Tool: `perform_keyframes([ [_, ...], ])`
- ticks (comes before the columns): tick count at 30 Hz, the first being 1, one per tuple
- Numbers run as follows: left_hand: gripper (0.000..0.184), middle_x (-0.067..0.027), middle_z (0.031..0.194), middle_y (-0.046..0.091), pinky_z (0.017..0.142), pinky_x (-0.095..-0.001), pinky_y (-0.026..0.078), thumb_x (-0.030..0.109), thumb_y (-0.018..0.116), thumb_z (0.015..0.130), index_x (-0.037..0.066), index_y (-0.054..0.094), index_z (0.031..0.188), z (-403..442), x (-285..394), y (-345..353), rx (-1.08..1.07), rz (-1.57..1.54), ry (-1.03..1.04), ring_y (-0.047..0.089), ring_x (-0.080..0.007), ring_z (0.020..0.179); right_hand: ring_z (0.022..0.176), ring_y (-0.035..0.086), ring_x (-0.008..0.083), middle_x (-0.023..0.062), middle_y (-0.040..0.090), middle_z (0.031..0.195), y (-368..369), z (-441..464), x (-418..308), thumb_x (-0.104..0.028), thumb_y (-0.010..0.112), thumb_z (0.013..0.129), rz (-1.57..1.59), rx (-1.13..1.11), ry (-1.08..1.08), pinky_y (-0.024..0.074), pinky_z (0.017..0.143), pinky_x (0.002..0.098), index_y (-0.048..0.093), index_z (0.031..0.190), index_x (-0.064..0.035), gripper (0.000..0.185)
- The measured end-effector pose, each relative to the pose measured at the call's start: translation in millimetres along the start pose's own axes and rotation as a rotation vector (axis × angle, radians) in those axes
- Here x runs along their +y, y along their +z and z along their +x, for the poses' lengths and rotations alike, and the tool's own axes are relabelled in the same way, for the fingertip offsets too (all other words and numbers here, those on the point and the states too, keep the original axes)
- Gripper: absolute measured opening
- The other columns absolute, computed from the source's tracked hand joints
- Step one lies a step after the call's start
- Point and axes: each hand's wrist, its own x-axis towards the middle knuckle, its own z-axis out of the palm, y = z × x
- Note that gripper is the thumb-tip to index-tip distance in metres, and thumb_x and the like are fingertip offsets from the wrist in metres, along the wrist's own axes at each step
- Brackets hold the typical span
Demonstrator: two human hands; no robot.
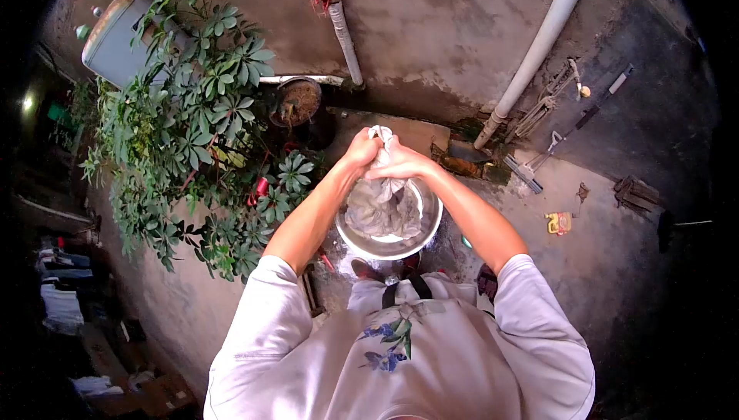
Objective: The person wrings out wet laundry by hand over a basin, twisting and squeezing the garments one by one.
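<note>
Over grey floor [558,270], left hand [360,149] and right hand [406,162] grip cloth [376,210]

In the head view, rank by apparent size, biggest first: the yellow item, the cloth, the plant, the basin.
1. Plant
2. Basin, by its whole outline
3. Cloth, partly covered by the hands
4. Yellow item

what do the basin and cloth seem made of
The basin looks like smooth, shiny metal, possibly stainless steel, given its bright reflections. The cloth looks like soft, matte fabric, judging by its limp folds; the fibre is unclear.
</note>
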Motion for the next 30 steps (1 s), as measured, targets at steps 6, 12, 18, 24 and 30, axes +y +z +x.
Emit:
perform_keyframes([
  [6, 0.019, -0.0065, 0.087, 0.064, 0.064, -0.0301, 0.049, 0.001, 0.051, 0.082, 0.001, 0.059, 0.100, 8, -2, -4, 0.246, 0.208, 0.023, 0.060, -0.0154, 0.073, 0.103, 0.061, 0.0392, 0.0276, 0.063, 0.106, 4, 9, -7, -0.029, 0.071, 0.069, -0.230, 0.155, 0.129, 0.0496, 0.086, 0.0433, 0.036, 0.132, 0.0054, 0.080],
  [12, 0.033, -0.0107, 0.084, 0.070, 0.069, -0.0287, 0.050, 0.018, 0.054, 0.090, 0.005, 0.062, 0.119, -19, 61, -32, 0.327, 0.606, 0.309, 0.065, -0.0133, 0.076, 0.103, 0.063, 0.0295, 0.0166, 0.067, 0.107, -9, 36, -16, -0.013, 0.062, 0.074, -0.049, 0.376, 0.032, 0.0469, 0.090, 0.0375, 0.059, 0.115, -0.0036, 0.042],
  [18, 0.076, -0.0171, 0.126, 0.056, 0.082, -0.0320, 0.051, 0.008, 0.062, 0.086, 0.011, 0.019, 0.148, -51, 0, -92, 0.332, 0.168, 0.273, 0.062, -0.0177, 0.095, 0.105, 0.062, 0.0324, 0.0215, 0.065, 0.109, -9, 82, -22, -0.016, 0.060, 0.079, 0.234, 0.526, 0.044, 0.0465, 0.089, 0.0410, 0.059, 0.111, 0.0013, 0.037],
  [24, 0.137, -0.0268, 0.154, 0.008, 0.116, -0.0425, 0.018, 0.031, 0.090, 0.058, 0.006, -0.008, 0.150, -59, -105, -73, 0.272, 0.327, 0.292, 0.016, -0.0351, 0.142, 0.094, 0.062, 0.0273, 0.0196, 0.064, 0.099, -11, 79, -79, -0.013, 0.061, 0.077, 0.470, 0.533, -0.125, 0.0469, 0.083, 0.0391, 0.056, 0.107, 0.0052, 0.035],
  [30, 0.118, -0.0189, 0.134, 0.043, 0.107, -0.0441, 0.031, 0.036, 0.092, 0.047, -0.001, 0.027, 0.138, -16, -86, -51, 0.335, 0.436, 0.481, 0.042, -0.0333, 0.125, 0.078, 0.056, 0.0135, 0.0072, 0.060, 0.096, -5, 23, -174, -0.001, 0.059, 0.078, 0.868, 0.463, -0.333, 0.0475, 0.067, 0.0296, 0.052, 0.109, 0.0014, 0.032],
])
